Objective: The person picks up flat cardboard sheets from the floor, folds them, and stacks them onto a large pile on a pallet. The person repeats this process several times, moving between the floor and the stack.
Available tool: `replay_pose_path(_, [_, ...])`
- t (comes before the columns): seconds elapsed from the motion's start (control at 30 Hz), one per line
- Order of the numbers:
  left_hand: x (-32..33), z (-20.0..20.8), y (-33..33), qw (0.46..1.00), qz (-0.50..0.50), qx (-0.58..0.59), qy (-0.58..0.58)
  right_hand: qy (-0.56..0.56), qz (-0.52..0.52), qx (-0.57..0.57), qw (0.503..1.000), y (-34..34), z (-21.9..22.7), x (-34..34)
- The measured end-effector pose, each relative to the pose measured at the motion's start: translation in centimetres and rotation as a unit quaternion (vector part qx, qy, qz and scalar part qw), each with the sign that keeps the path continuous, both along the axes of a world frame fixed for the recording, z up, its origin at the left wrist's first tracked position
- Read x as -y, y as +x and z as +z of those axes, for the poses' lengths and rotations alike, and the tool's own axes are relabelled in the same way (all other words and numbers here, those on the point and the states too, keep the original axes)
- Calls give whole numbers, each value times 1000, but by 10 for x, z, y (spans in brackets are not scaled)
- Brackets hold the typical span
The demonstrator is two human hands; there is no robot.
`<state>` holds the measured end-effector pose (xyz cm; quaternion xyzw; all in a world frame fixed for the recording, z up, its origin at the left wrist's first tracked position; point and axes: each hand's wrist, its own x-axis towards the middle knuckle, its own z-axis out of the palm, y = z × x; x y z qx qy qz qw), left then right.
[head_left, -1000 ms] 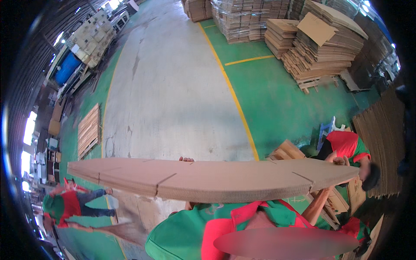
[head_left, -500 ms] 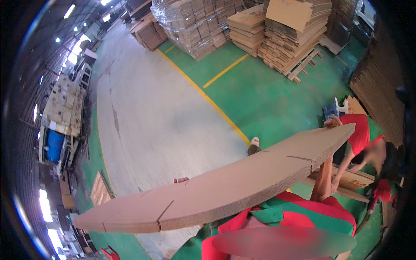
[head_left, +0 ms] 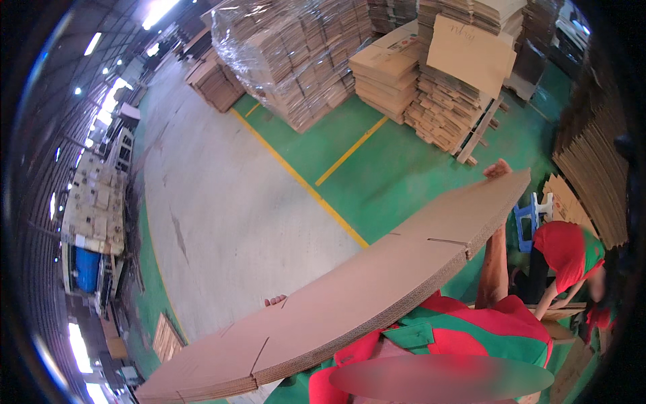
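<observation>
A long bundle of slotted brown cardboard sheets (head_left: 363, 289), several layers thick, lies across my front. It slants from the lower left up to the right. My left hand (head_left: 276, 300) is curled over its far edge near the middle; only the fingertips show. At the upper right end my right hand (head_left: 496, 170) wraps the far edge, with my forearm passing beneath the bundle. Both hands hold the cardboard. The left forearm and both palms are hidden by it.
A co-worker in a red and green shirt (head_left: 565, 252) bends down at the right, near a blue and white stool (head_left: 528, 222). Plastic-wrapped cardboard stacks (head_left: 296, 67) and a loaded wooden pallet (head_left: 481, 131) stand beyond. A machine (head_left: 94, 209) and wooden board (head_left: 167, 339) are at left.
The bundle tilts more steeply in view, its left end lower and right end higher. The far stacks and co-worker sit lower in the picture. Both hands keep their hold.
</observation>
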<state>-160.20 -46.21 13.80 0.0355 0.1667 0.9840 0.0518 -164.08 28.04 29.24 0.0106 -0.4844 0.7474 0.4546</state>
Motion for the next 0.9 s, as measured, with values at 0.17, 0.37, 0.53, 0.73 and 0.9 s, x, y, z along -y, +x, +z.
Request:
replay_pose_path(0.17, [-19, -7, -125, 998, -59, 13, 14, -52, -40, -4, 998, -69, 21, -3])
replay_pose_path(0.37, [5, -7, -331, 991, -133, 10, -10, -80, -65, 23, 994, -168, 25, 11])
replay_pose_path(0.53, [15, 28, -512, 956, -280, -87, 19, -183, -129, 18, 974, -237, 17, 32])
replay_pose_path(0.73, [-26, 83, -691, 955, -278, -103, -10, -377, -185, 11, 908, -275, -45, 49])
replay_pose_path(0.9, [-100, 128, -810, 972, -185, -108, -91, -467, -214, -4, 858, -307, -124, 33])
